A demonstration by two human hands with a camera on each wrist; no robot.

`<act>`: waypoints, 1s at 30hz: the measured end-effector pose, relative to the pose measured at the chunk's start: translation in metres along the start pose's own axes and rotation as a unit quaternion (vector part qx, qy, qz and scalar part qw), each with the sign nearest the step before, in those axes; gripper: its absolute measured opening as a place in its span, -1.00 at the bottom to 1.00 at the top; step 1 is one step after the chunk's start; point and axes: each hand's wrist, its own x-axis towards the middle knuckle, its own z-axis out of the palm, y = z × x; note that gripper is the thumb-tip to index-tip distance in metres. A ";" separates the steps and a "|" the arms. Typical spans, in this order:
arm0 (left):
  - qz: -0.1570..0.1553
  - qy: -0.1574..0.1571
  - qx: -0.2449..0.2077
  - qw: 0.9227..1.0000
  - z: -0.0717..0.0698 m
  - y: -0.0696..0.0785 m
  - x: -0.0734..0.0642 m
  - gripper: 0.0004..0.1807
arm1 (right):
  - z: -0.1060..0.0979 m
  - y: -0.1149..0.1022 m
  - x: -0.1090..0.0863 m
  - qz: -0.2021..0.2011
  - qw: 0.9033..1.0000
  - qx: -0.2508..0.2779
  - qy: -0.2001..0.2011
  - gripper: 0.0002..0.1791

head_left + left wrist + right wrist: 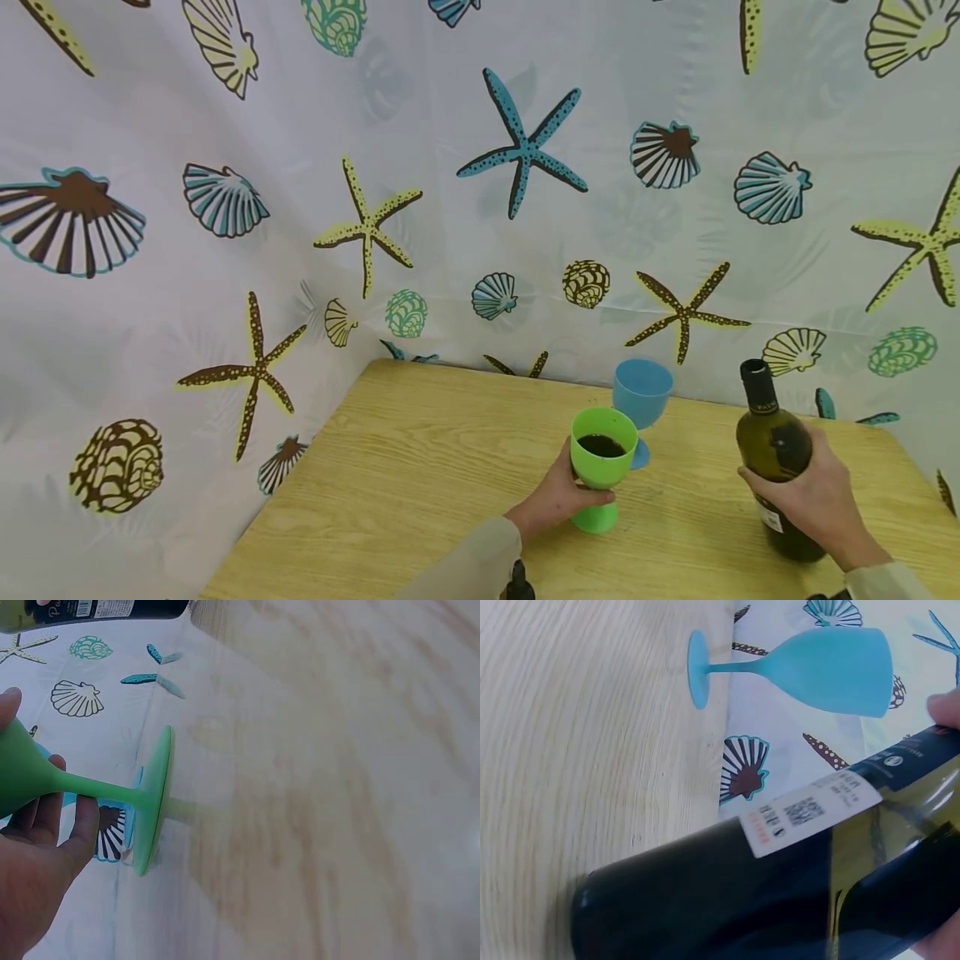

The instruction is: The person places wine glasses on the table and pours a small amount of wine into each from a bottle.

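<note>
A green goblet (597,477) with dark liquid in its bowl is in my left hand (557,498), whose fingers go round the lower bowl and upper stem. In the left wrist view its round foot (155,802) shows close over the wooden surface. My right hand (813,497) grips a dark green wine bottle (776,446) round its body, neck up and slightly tilted, with no cap visible on the mouth. A white label with a printed code (810,811) shows on the bottle in the right wrist view. Behind the green goblet stands a blue goblet (645,392), partly hidden by it.
The wooden table (420,467) runs back to a white curtain (450,250) printed with starfish and shells, which hangs along the back and left side. The blue goblet stands near the table's back edge, between the two hands.
</note>
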 end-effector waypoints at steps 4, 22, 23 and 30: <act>0.003 0.007 0.011 1.000 -0.001 -0.001 0.001 -0.20 | 0.000 -0.002 -0.002 0.045 0.999 0.023 0.018 -0.04; -0.029 0.090 0.042 0.995 -0.027 0.000 0.007 -0.21 | 0.011 -0.003 -0.011 0.114 0.989 0.079 0.045 -0.04; -0.029 0.098 0.043 0.994 -0.031 0.000 0.007 -0.20 | 0.012 -0.003 -0.011 0.117 0.988 0.084 0.048 -0.04; -0.022 0.145 0.058 0.988 -0.057 -0.002 0.012 -0.13 | 0.013 -0.001 -0.011 0.144 0.982 0.102 0.059 -0.12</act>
